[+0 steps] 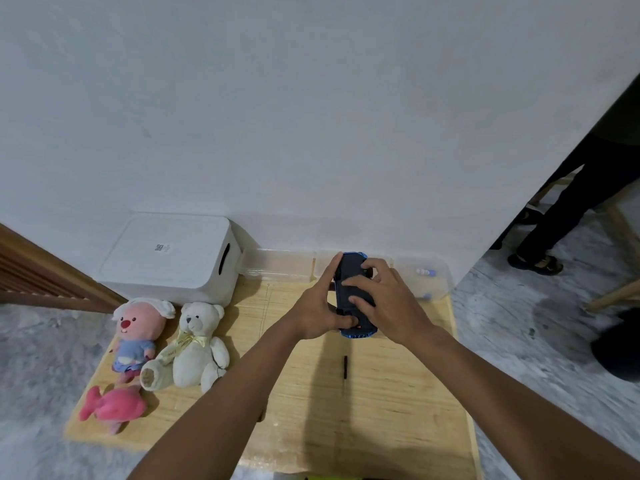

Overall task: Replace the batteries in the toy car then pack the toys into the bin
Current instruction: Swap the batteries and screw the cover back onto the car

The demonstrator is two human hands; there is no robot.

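The blue toy car [349,275] is upside down, its black underside facing me, held above the wooden table [381,393]. My left hand [317,311] grips its left side, thumb pressing on the underside near the rear. My right hand [388,299] grips the right side, fingers curled over the underside. A small black screwdriver [345,367] lies on the table below the car. The white bin [169,258] stands lid-on at the back left. Beside it lie a pink plush [138,332], a white teddy bear [195,344] and a pink fish plush [112,407].
Three clear plastic containers [280,268] line the wall behind the car; the right one [426,277] holds batteries. A person in dark trousers and sandals [535,263] stands at the far right. A wooden frame [41,271] sits at the left. Grey floor surrounds the table.
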